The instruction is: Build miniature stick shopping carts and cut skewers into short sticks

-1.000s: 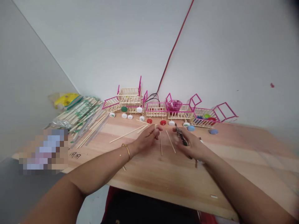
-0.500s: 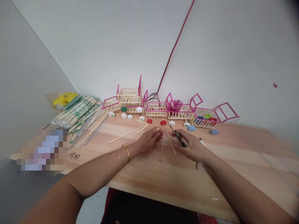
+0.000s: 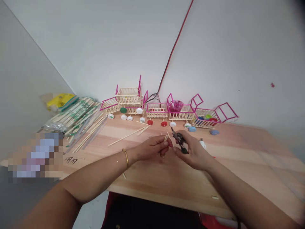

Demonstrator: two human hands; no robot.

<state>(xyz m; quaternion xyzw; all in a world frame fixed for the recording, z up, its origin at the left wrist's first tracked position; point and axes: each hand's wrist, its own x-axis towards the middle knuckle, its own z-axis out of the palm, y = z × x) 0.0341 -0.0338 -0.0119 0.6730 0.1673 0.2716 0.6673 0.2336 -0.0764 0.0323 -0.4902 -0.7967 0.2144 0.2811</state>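
My left hand (image 3: 152, 148) is closed, with thin wooden sticks (image 3: 166, 138) pinched between thumb and fingers; their short pale ends stick up above the fingertips. Just to the right, my right hand (image 3: 194, 151) grips dark-handled cutting pliers (image 3: 179, 138), whose jaws point up and away from me. The jaws are close to the stick ends, but I cannot tell whether they touch. Beyond both hands stands a row of small stick-built carts (image 3: 157, 112) with pink trim and bottle-cap wheels (image 3: 164, 124).
Loose sticks (image 3: 127, 136) lie left of centre on the wooden table (image 3: 147, 181). Bundled chopsticks in wrappers (image 3: 76, 111) and a yellow bag (image 3: 60, 101) are at the far left. A pink cup (image 3: 176, 106) sits in one cart. A white-tipped item (image 3: 202, 143) lies beyond my right wrist.
The left hand has moved slightly right and down, and more stick ends now show at its fingertips. Two sticks formerly visible between the hands no longer lie there. The pliers stay in my right hand.
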